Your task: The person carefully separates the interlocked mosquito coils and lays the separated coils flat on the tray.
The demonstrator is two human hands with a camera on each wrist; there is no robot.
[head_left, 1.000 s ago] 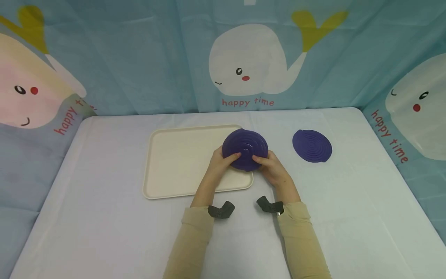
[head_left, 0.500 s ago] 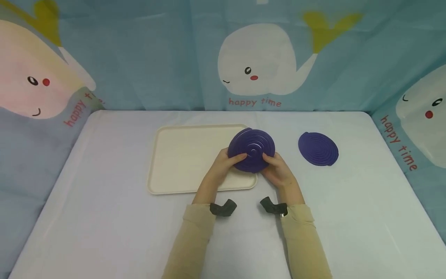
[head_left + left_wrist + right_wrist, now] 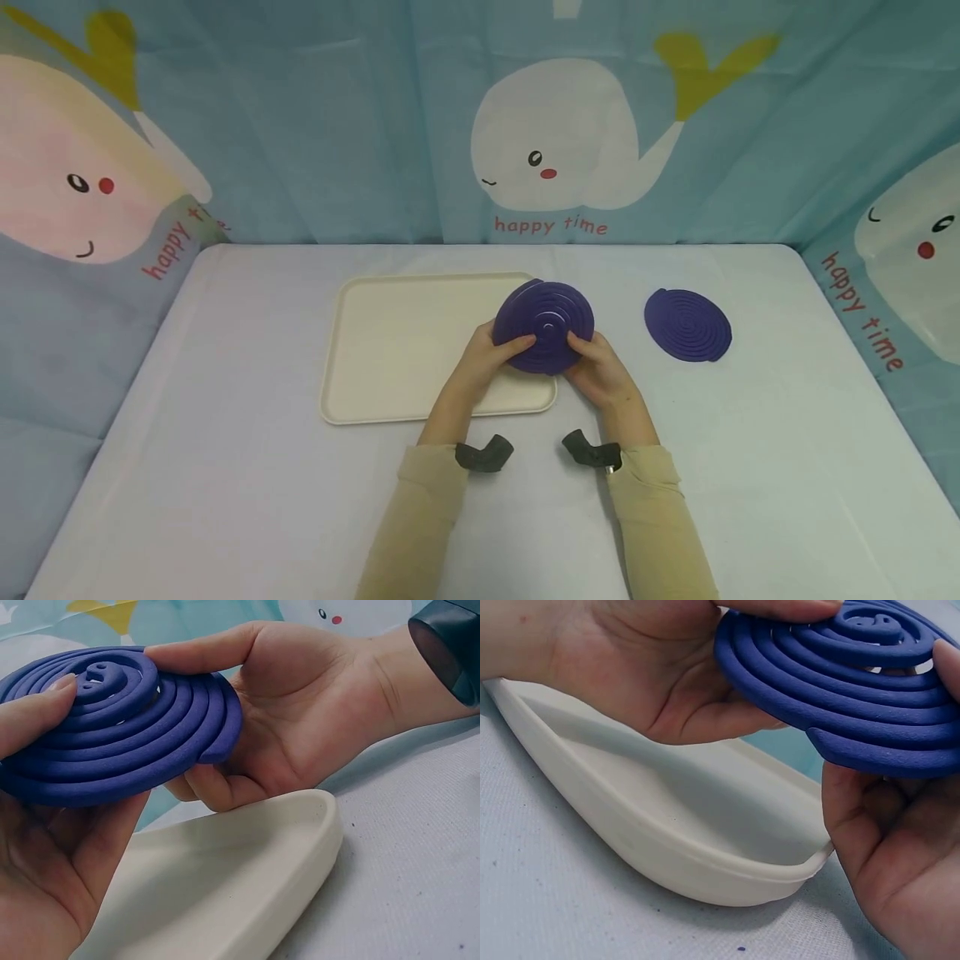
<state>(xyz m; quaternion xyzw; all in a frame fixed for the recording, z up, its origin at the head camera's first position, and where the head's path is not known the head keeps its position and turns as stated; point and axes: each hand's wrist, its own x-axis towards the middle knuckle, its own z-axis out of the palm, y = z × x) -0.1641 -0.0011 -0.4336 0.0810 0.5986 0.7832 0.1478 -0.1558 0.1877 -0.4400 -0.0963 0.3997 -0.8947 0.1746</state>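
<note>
A blue-purple spiral coaster (image 3: 546, 312), coiled like a rope with gaps between some inner turns, is held up over the right end of the cream tray (image 3: 405, 350). My left hand (image 3: 480, 360) pinches its left side, thumb on top and fingers underneath. On the opposite side my right hand (image 3: 606, 373) grips it the same way. Both thumbs lie near the centre in the left wrist view, where the coaster (image 3: 120, 761) tilts above the tray's corner (image 3: 300, 825). Most fingers are hidden below it.
A second spiral coaster (image 3: 687, 325) lies flat on the white tablecloth (image 3: 765, 467) to the right of the tray. Behind the table hangs a blue curtain (image 3: 337, 158) printed with whales.
The head view has shifted slightly, so everything sits a little further right in the picture. Both hands keep their hold on the coaster with barely any movement.
</note>
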